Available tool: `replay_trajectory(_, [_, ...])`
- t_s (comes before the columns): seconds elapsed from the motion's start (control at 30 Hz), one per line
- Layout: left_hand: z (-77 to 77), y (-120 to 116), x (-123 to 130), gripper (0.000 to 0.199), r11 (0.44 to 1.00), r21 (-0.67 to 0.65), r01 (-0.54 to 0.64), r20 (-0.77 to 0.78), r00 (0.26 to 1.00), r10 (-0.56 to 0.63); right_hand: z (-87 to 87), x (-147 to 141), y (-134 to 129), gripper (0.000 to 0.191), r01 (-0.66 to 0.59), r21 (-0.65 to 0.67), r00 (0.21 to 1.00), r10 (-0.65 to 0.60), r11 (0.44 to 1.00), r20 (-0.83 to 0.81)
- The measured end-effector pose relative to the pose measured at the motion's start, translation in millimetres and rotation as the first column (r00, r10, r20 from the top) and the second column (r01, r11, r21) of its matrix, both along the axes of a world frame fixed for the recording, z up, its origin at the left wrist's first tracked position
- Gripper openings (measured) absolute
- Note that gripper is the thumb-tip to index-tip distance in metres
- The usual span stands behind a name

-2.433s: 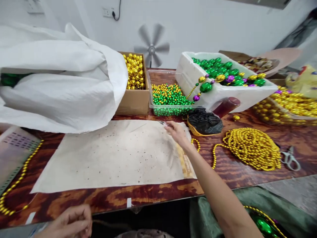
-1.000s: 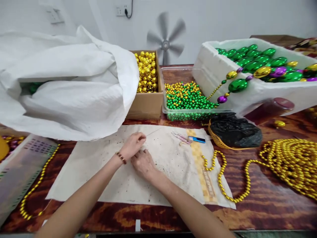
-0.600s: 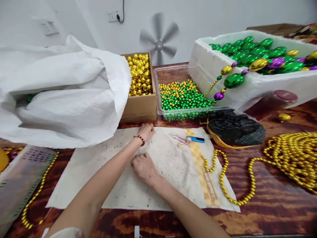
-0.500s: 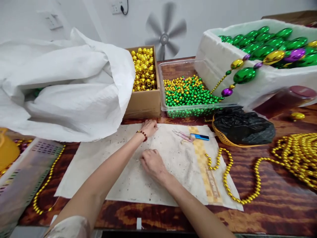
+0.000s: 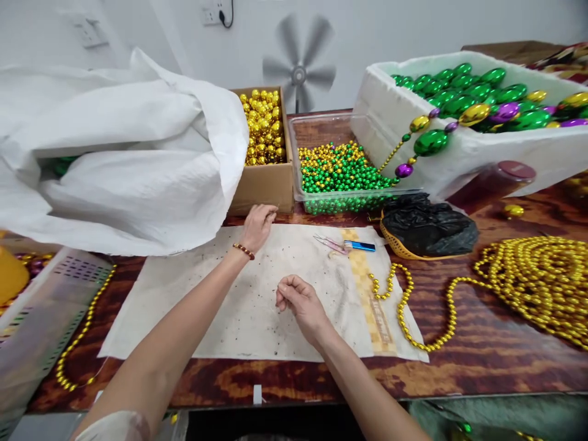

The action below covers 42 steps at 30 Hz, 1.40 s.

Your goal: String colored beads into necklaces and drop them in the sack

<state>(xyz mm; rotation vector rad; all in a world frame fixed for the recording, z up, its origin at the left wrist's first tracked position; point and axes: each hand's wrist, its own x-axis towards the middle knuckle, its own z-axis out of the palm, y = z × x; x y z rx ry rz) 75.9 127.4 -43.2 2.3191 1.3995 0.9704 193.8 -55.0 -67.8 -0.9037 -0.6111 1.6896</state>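
Note:
My left hand [image 5: 260,226], with a beaded bracelet on its wrist, is over the far edge of the white cloth [image 5: 184,312], in front of the cardboard box [image 5: 264,187]. Its fingers are bent and close together; anything between them is too small to make out. Closer to me, my right hand [image 5: 301,303] is raised a little over the cloth's middle, thumb and fingertips pinched together. What the pinch holds, if anything, I cannot make out. To its right on the cloth lie small scissors [image 5: 333,246] and a blue object [image 5: 361,245]. A gold bead string [image 5: 404,306] trails over the cloth's right side.
Gold beads [image 5: 264,125] fill the box. Behind the cloth are a clear bin [image 5: 316,205] of small beads, a foam box [image 5: 374,92] of green beads and a black bag [image 5: 427,226] in a basket. A white sack [image 5: 151,190] bulges at left; coiled gold beads [image 5: 542,282] lie right.
My left hand has shifted slightly left and up toward the box. My right hand has lifted and turned, its pinched fingertips now showing. The view has shifted a little.

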Motion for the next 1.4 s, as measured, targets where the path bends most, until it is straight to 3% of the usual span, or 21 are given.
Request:
replay_trajectory(0.1, [18.9, -19.4, -12.0, 0.016, 0.983, 0.183, -0.011, 0.172, 0.985, -0.021, 4.9, 0.1, -9.4, 0.038, -0.012, -0.101, 0.989, -0.003, 0.995, -0.149])
replay_trajectory(0.2, [32.2, -53.1, -24.4, 0.018, 0.988, 0.148, -0.043, 0.325, 0.946, -0.008, 11.4, -0.1, -19.4, 0.042, -0.043, -0.161, 0.977, 0.008, 0.986, -0.214])
replay_trajectory(0.3, [38.0, -99.2, -37.1, 0.018, 0.999, -0.035, -0.02, 0.474, 0.88, 0.034, 18.6, -1.4, -30.8, 0.037, -0.075, -0.195, 0.971, 0.027, 0.978, -0.237])
replay_trajectory(0.37, [37.7, -132.5, -45.7, 0.018, 0.977, -0.213, 0.026, 0.554, 0.826, 0.099, 22.4, -3.0, -38.8, 0.036, -0.095, -0.209, 0.971, 0.044, 0.973, -0.233])
replay_trajectory(0.5, [28.7, -190.8, -59.2, 0.023, 0.835, -0.533, 0.135, 0.631, 0.721, 0.286, 26.0, -7.0, -52.1, 0.035, -0.1, -0.217, 0.985, 0.065, 0.971, -0.162])
replay_trajectory(0.67, [14.7, -235.2, -59.0, 0.027, 0.716, -0.685, 0.136, 0.6, 0.663, 0.448, 25.4, -10.9, -61.1, 0.028, -0.065, -0.109, 0.998, 0.066, 0.992, 0.002])
replay_trajectory(0.8, [11.7, -252.3, -52.6, 0.035, 0.656, -0.742, 0.14, 0.569, 0.65, 0.505, 24.2, -11.2, -67.5, 0.02, -0.028, 0.032, 0.986, 0.022, 0.999, 0.168])
replay_trajectory(0.93, [13.9, -259.9, -48.6, 0.033, 0.671, -0.728, 0.143, 0.562, 0.684, 0.464, 25.4, -9.7, -75.4, 0.012, 0.035, 0.225, 0.904, -0.127, 0.974, 0.408])
replay_trajectory(1.03, [16.4, -263.3, -46.0, 0.03, 0.672, -0.723, 0.162, 0.556, 0.713, 0.426, 27.7, -9.7, -80.8, 0.009, 0.085, 0.352, 0.836, -0.259, 0.932, 0.484])
replay_trajectory(1.27, [20.0, -267.1, -39.9, 0.031, 0.676, -0.707, 0.207, 0.585, 0.708, 0.395, 29.1, -13.0, -91.0, 0.011, 0.056, 0.419, 0.742, -0.318, 0.906, 0.59])
replay_trajectory(1.4, [21.0, -267.4, -38.7, 0.03, 0.68, -0.699, 0.22, 0.598, 0.702, 0.387, 32.7, -13.2, -92.2, 0.014, 0.036, 0.512, 0.651, -0.409, 0.858, 0.639])
